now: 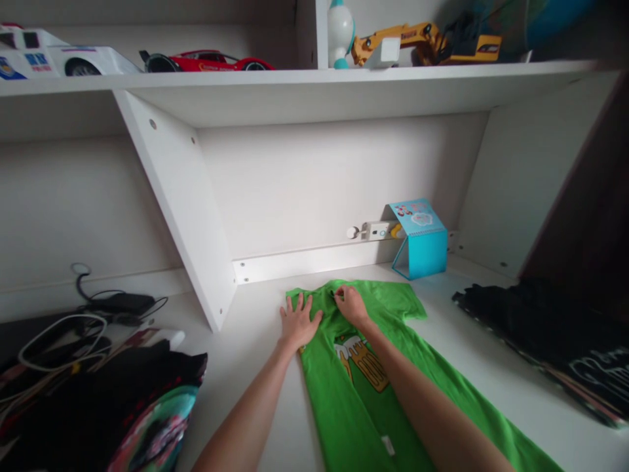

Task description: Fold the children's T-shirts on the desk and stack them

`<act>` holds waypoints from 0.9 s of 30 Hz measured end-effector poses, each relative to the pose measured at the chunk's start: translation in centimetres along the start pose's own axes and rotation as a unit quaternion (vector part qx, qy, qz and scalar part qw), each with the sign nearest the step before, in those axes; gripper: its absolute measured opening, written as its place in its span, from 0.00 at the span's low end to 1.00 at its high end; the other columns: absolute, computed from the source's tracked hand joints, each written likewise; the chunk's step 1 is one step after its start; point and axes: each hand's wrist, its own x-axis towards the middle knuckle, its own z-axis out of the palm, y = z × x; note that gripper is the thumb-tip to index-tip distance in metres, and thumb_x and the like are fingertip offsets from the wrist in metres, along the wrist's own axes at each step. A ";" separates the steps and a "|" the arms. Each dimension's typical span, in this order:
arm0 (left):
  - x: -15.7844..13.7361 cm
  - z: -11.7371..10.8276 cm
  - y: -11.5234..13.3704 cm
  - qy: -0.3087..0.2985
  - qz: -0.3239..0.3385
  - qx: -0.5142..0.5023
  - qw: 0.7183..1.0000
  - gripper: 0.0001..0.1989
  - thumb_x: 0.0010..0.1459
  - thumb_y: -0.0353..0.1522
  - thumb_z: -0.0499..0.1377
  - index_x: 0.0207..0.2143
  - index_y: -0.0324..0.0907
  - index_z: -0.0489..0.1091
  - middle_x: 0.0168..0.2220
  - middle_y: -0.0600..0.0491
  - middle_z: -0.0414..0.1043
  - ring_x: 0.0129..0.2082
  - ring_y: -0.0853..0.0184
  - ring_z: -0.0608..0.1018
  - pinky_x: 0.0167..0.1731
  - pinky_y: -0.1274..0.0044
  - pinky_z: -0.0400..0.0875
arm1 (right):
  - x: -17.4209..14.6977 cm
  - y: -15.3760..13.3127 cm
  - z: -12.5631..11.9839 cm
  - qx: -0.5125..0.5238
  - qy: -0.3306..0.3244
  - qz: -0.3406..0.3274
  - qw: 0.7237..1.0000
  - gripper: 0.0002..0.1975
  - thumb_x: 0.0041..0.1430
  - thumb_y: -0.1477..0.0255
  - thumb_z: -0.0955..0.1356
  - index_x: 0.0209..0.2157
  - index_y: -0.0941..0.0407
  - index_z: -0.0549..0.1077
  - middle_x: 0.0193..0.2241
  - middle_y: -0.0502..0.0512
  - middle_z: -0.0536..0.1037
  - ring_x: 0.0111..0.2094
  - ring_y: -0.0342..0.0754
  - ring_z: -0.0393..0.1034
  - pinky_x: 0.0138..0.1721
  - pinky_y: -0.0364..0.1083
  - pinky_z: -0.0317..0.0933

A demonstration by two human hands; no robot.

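A green T-shirt [432, 367] lies spread on the white desk, its collar end toward the back wall. One side is folded over, and part of a printed beer mug [366, 367] shows beside the fold. My left hand [297, 322] rests flat with fingers spread on the shirt's left shoulder area. Near the collar, my right hand [351, 304] pinches the shirt's fabric between thumb and fingers. A small white label [388, 445] shows lower on the shirt. My right forearm hides part of the print.
Folded dark clothes [555, 341] lie at the right. A black garment with a colourful print [162, 419] and tangled cables [63, 341] are at the left. A blue desk calendar [426, 254] stands by a power strip [378, 231]. Toy vehicles [211, 61] sit on the shelf above.
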 end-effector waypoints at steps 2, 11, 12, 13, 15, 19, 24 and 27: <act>0.0 -0.1 0.0 0.000 0.001 -0.006 1.000 0.36 0.56 0.54 0.31 0.62 0.48 0.45 0.64 0.53 0.38 0.62 0.46 0.41 0.55 0.51 0.40 | 0.0 -0.3 0.0 0.007 0.007 0.006 1.000 0.14 0.60 0.65 0.63 0.45 0.58 0.67 0.41 0.54 0.71 0.39 0.45 0.68 0.40 0.50 0.64; -0.2 -0.3 0.0 -0.009 0.004 -0.004 1.000 0.35 0.56 0.54 0.32 0.62 0.49 0.44 0.64 0.54 0.37 0.62 0.46 0.40 0.55 0.50 0.41 | -0.7 0.2 -0.6 0.001 -0.018 0.022 1.000 0.16 0.59 0.65 0.64 0.47 0.58 0.66 0.42 0.55 0.71 0.40 0.46 0.68 0.40 0.51 0.64; -0.2 -0.3 0.0 -0.010 0.004 -0.005 1.000 0.35 0.56 0.54 0.31 0.62 0.49 0.44 0.64 0.54 0.37 0.62 0.46 0.40 0.55 0.50 0.41 | -0.7 0.2 -0.6 -0.002 -0.024 0.022 0.999 0.15 0.59 0.65 0.64 0.46 0.58 0.66 0.42 0.54 0.71 0.40 0.46 0.68 0.41 0.51 0.64; -0.2 -0.3 0.0 -0.010 0.004 -0.006 1.000 0.35 0.56 0.54 0.31 0.62 0.49 0.45 0.64 0.54 0.37 0.62 0.46 0.40 0.55 0.50 0.41 | -0.7 0.1 -0.7 -0.005 -0.027 0.021 0.999 0.14 0.60 0.65 0.64 0.44 0.58 0.67 0.42 0.54 0.71 0.40 0.46 0.68 0.41 0.51 0.64; -0.1 -0.2 0.0 -0.006 0.004 -0.009 1.000 0.35 0.56 0.54 0.31 0.62 0.49 0.45 0.64 0.54 0.37 0.62 0.46 0.40 0.55 0.50 0.40 | -0.9 -0.2 -0.8 -0.010 -0.025 0.020 0.999 0.13 0.60 0.65 0.63 0.43 0.57 0.68 0.42 0.54 0.71 0.40 0.46 0.68 0.42 0.51 0.64; -0.1 -0.1 0.0 -0.003 0.001 -0.010 1.000 0.35 0.56 0.54 0.32 0.62 0.48 0.45 0.64 0.54 0.37 0.62 0.46 0.40 0.54 0.49 0.40 | -1.2 -1.1 -1.0 -0.017 -0.015 0.039 0.999 0.16 0.61 0.64 0.62 0.47 0.57 0.65 0.43 0.55 0.70 0.40 0.46 0.68 0.41 0.51 0.64; -0.3 -0.6 0.3 -0.014 -0.007 -0.018 1.000 0.36 0.56 0.53 0.32 0.62 0.48 0.44 0.64 0.53 0.37 0.62 0.46 0.40 0.54 0.49 0.39 | -1.3 -0.8 -1.6 -0.023 -0.031 0.077 0.996 0.17 0.61 0.64 0.62 0.49 0.57 0.64 0.42 0.55 0.70 0.39 0.46 0.68 0.39 0.50 0.65; -0.5 -0.9 0.4 -0.015 -0.010 -0.020 1.000 0.36 0.56 0.54 0.31 0.62 0.48 0.44 0.64 0.54 0.37 0.62 0.47 0.40 0.54 0.48 0.38 | -1.3 -0.2 -1.7 -0.026 -0.043 0.099 0.994 0.17 0.61 0.65 0.62 0.48 0.58 0.64 0.43 0.55 0.70 0.39 0.46 0.68 0.40 0.51 0.65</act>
